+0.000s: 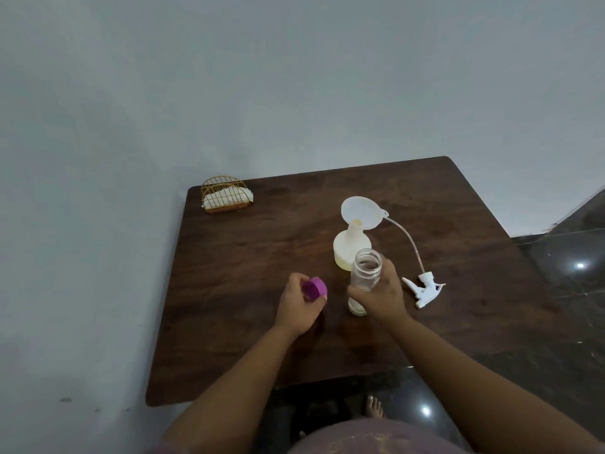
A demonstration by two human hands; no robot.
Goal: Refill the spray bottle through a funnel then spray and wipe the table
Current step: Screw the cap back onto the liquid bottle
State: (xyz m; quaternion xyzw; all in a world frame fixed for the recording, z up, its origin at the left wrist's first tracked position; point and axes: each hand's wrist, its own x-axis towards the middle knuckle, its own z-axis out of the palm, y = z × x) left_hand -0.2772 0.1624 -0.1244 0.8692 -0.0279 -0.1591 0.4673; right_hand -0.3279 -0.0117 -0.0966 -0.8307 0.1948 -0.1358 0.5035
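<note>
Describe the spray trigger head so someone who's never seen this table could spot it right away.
Start at the dark wooden table and go to its right side, just past the right hand gripping the clear bottle. The spray trigger head lies flat there, detached from any bottle. It is the only white piece with a long thin tube curving away toward the funnel.
</note>
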